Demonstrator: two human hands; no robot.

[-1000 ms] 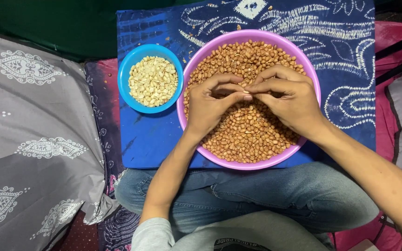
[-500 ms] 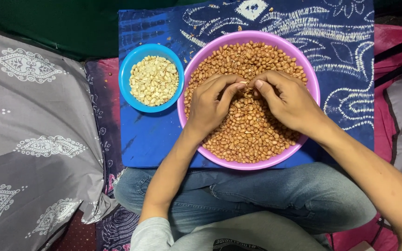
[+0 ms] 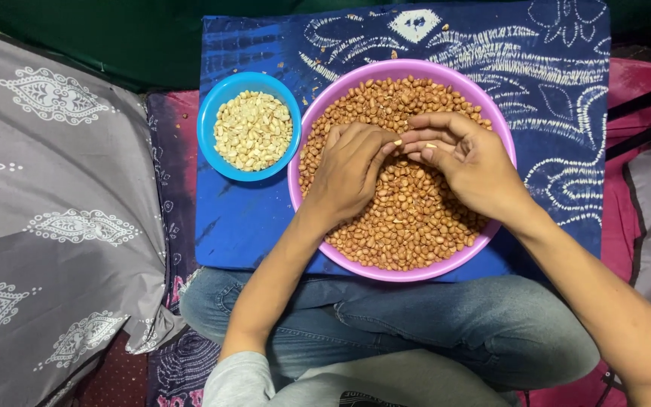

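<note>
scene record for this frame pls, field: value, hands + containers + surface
left hand: over the pink bowl, fingertips meeting the right hand's, pinching something small; too small to tell what
right hand: over the same bowl, fingers curled toward the left hand
pink bowl: large, round, nearly full of brown skinned peanuts
blue bowl: smaller, touching the pink bowl's left side, holds pale peeled peanuts
surface: blue patterned cloth under both bowls, a few skin flakes on it
surroundings: grey patterned fabric on the left; person's jeans below
</note>
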